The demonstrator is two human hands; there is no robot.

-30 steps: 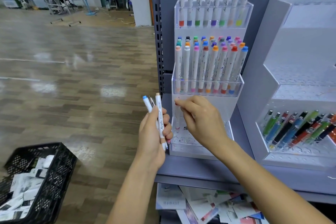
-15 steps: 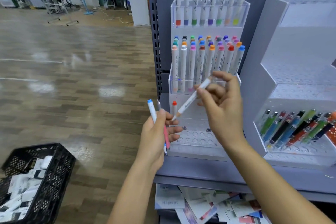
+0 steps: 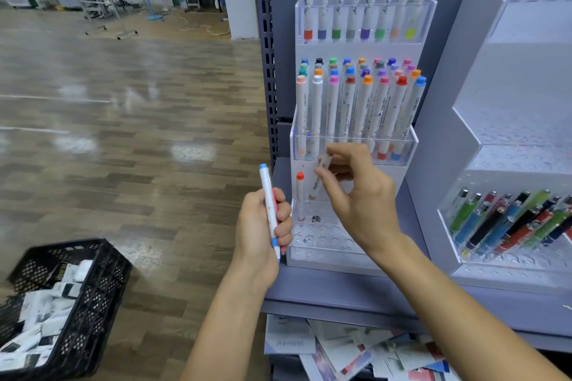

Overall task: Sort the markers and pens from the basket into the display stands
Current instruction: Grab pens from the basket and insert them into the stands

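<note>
White marker with a pale, maybe peach, tip [image 3: 318,178] is pinched tilted in the right hand [image 3: 359,195], fingers closed on it, over the empty bottom tier of the clear acrylic marker stand [image 3: 322,254] on the grey shelf [image 3: 340,294]. Left hand [image 3: 261,226] grips a white blue-capped marker [image 3: 268,207] plus a pinkish one, upright, at the stand's left front corner. One red-capped marker [image 3: 300,195] stands in that tier's back-left corner; black plastic mesh basket [image 3: 93,288] sits on the wood floor, lower left.

Basket [image 3: 93,281] black lattice; floor [image 3: 123,133] brown wood; shelf [image 3: 340,297] grey.
</note>
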